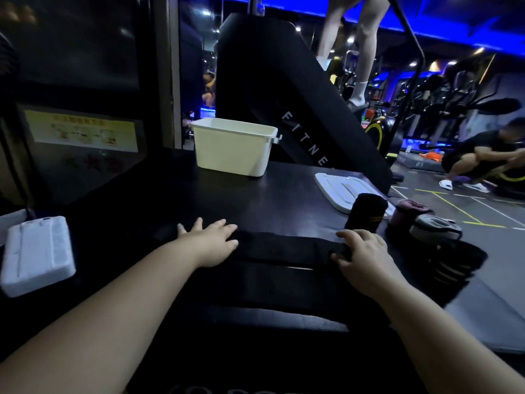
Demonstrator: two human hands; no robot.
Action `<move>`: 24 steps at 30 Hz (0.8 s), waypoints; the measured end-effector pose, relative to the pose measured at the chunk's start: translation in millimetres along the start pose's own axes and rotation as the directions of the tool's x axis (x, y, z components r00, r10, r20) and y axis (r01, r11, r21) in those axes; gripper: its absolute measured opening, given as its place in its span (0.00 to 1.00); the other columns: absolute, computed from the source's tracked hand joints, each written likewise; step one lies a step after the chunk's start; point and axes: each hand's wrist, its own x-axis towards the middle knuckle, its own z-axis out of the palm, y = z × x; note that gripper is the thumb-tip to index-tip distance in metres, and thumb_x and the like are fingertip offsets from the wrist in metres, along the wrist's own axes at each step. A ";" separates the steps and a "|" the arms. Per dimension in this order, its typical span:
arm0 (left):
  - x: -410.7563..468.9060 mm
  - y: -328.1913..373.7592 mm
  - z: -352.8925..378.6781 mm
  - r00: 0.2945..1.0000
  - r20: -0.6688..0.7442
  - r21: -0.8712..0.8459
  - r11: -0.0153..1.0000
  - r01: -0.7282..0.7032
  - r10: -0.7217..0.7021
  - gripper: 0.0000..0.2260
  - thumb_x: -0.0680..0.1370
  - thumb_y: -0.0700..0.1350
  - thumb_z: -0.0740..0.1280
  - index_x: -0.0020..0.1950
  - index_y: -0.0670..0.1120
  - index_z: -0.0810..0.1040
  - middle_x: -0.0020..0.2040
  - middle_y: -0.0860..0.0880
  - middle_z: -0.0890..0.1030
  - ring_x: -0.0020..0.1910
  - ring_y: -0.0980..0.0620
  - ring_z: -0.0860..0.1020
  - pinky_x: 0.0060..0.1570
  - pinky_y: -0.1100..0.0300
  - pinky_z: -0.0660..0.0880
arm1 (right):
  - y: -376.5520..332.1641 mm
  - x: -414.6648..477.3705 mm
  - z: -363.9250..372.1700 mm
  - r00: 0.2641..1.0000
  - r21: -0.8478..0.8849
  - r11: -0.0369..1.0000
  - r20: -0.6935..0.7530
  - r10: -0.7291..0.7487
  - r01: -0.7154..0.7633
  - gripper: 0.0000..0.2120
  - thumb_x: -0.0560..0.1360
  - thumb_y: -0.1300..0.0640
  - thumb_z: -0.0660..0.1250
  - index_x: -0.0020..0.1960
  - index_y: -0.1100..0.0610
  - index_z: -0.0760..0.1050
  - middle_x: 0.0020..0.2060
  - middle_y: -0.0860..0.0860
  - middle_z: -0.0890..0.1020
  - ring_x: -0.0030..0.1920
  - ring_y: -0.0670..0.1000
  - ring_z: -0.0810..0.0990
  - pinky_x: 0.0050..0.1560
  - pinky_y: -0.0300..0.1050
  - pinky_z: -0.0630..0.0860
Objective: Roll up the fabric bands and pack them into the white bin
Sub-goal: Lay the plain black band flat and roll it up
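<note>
Black fabric band stretching left-right across the bench
Right hand, its grip curling, is pinching the band's right end; left hand is pressing flat, grip open.

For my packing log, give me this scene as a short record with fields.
left hand: flat, fingers spread, pressing the black band
right hand: fingers curled on the band's right end
white bin: open, far side of table, inside not visible
lid: flat on table, right of the bin
rolls: black roll upright by the lid; maroon roll and grey roll further right
</note>
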 end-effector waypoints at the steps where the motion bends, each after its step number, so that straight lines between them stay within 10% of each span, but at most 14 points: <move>1: -0.9 7.7 -2.5 1.000 -0.015 0.012 1.000 -0.001 0.001 0.23 0.84 0.51 0.49 0.79 0.58 0.50 0.80 0.55 0.46 0.79 0.42 0.42 0.73 0.35 0.38 | 7.5 -1.9 0.6 0.999 0.013 0.999 -0.023 0.046 -0.046 0.26 0.76 0.44 0.65 0.72 0.46 0.66 0.70 0.50 0.67 0.71 0.56 0.60 0.68 0.53 0.65; 4: 0.2 38.4 -6.8 0.987 -0.141 0.012 0.997 -0.082 0.083 0.23 0.81 0.43 0.50 0.76 0.54 0.62 0.79 0.52 0.58 0.78 0.43 0.52 0.74 0.37 0.42 | 19.0 -1.2 0.2 0.984 0.082 0.983 -0.057 0.168 -0.163 0.28 0.75 0.42 0.65 0.71 0.51 0.67 0.66 0.56 0.71 0.68 0.60 0.66 0.67 0.53 0.65; 7: 3.5 64.3 -0.9 0.965 -0.236 -0.075 0.988 -0.136 0.115 0.19 0.83 0.55 0.52 0.70 0.52 0.70 0.71 0.52 0.70 0.72 0.47 0.65 0.73 0.41 0.52 | 20.2 2.0 0.3 0.977 0.075 0.974 -0.011 0.215 -0.213 0.30 0.74 0.39 0.65 0.70 0.53 0.67 0.63 0.58 0.73 0.66 0.60 0.70 0.63 0.51 0.68; 14: 19.4 55.7 16.3 0.953 -0.295 -0.080 0.992 -0.102 0.074 0.29 0.76 0.67 0.59 0.72 0.51 0.67 0.70 0.47 0.67 0.71 0.44 0.62 0.68 0.49 0.61 | 28.3 11.8 0.8 0.979 0.055 0.978 -0.017 0.203 -0.202 0.18 0.72 0.40 0.66 0.51 0.54 0.75 0.50 0.56 0.81 0.53 0.59 0.79 0.45 0.47 0.71; 24: 34.5 52.1 10.6 0.936 -0.343 -0.077 0.991 -0.113 0.080 0.19 0.80 0.61 0.58 0.62 0.48 0.72 0.64 0.48 0.73 0.66 0.46 0.68 0.64 0.51 0.63 | 30.8 32.6 -1.0 0.997 0.147 0.986 0.014 0.082 -0.083 0.15 0.74 0.43 0.67 0.51 0.52 0.69 0.43 0.48 0.75 0.51 0.56 0.78 0.45 0.48 0.69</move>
